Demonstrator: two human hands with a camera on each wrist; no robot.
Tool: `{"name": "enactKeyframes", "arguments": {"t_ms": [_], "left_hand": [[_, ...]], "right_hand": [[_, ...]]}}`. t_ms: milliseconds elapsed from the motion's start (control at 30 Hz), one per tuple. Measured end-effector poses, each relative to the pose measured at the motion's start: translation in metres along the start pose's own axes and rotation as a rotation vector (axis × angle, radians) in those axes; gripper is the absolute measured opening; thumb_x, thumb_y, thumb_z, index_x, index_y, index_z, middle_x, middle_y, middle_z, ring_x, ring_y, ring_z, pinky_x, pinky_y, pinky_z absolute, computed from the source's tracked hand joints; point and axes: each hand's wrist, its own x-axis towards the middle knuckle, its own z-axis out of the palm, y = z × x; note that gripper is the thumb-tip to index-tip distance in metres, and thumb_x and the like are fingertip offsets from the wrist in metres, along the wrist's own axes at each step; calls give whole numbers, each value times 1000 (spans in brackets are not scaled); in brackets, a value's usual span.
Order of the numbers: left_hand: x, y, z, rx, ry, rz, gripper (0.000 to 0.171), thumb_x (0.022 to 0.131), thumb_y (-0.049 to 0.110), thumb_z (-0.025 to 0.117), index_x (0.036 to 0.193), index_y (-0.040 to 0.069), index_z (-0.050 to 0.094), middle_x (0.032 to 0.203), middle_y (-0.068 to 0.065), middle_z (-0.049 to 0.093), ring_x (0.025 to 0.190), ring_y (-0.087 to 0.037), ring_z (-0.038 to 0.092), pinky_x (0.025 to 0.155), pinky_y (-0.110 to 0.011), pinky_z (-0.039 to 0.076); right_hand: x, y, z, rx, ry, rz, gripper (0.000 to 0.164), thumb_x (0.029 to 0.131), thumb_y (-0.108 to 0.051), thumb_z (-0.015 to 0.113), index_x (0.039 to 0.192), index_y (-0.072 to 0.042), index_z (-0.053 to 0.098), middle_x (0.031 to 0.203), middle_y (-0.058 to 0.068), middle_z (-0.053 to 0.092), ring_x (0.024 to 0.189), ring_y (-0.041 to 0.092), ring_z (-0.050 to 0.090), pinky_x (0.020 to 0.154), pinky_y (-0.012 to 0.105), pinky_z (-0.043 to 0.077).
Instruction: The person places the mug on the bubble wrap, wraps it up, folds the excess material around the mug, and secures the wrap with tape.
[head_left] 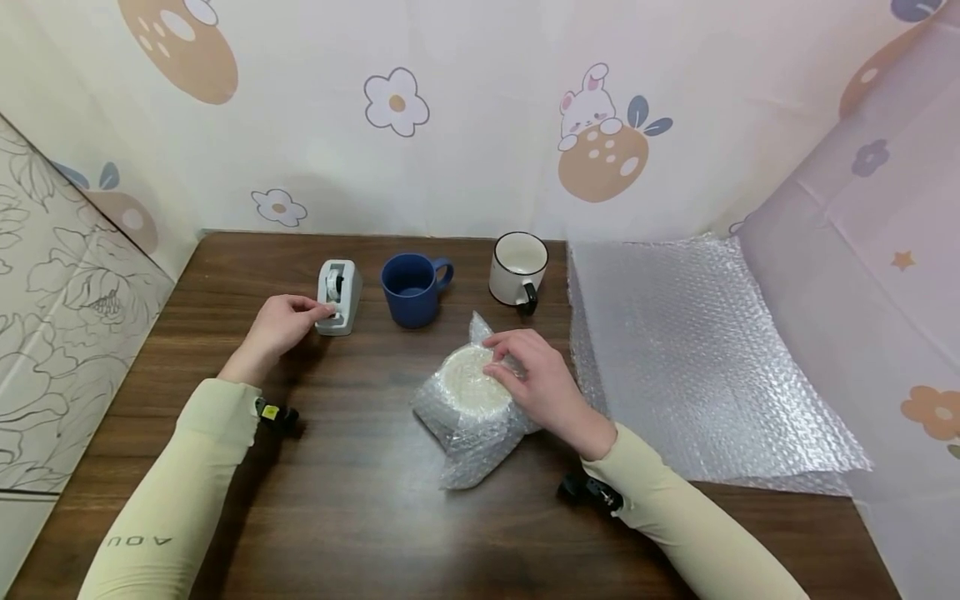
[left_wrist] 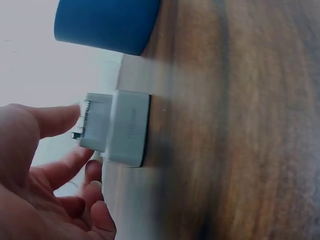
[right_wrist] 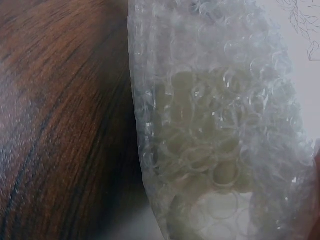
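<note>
At the back left, a light grey tape dispenser [head_left: 343, 321] stands on the table. My left hand [head_left: 288, 321] has its thumb and forefinger at the dispenser's toothed cutter [left_wrist: 86, 117], where they appear to pinch the tape's end; the clear tape itself is hard to make out. Bubble wrap [head_left: 468, 458] surrounds a pale, round-topped object [head_left: 472, 385] in the middle of the table. My right hand [head_left: 532, 379] holds the wrap at the top right of this bundle, thumb and forefinger curled on it. Close up, the right wrist view shows the wrap [right_wrist: 215, 125] over the pale object.
A blue mug [head_left: 411, 292] stands right of the dispenser, its handle to the right. Farther right is a white mug [head_left: 517, 271] with a black rim and handle. Large bubble wrap sheets [head_left: 690, 358] cover the table's right side. A patterned curtain [head_left: 480, 167] hangs behind.
</note>
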Motion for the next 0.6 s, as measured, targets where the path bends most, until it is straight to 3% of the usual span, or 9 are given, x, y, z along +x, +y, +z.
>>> {"name": "enactKeyframes", "arguments": {"t_ms": [233,500,600], "left_hand": [[-2,2,3,44,43,89,32,96,29,68,104,-3,69,107,-19,57,94,-31,48,77,-37,38],[-9,8,14,225,156,223,26,99,21,62,94,-5,64,102,-19,50,87,-34,51,78,-47,42],[-12,12,16,280,208,241,23,98,19,63,97,-3,60,104,-18,50,87,-36,53,76,-52,45]], "right_hand": [[0,-2,-1,-6,-7,22,17,87,-12,77,88,-12,60,118,4,68,113,22,59,90,41,48],[1,-1,0,-8,4,11,18,87,-11,78,88,-11,60,117,4,68,113,22,59,91,41,48],[1,0,1,-7,5,9,18,87,-11,78,89,-12,60,117,4,68,112,21,59,90,40,48]]}}
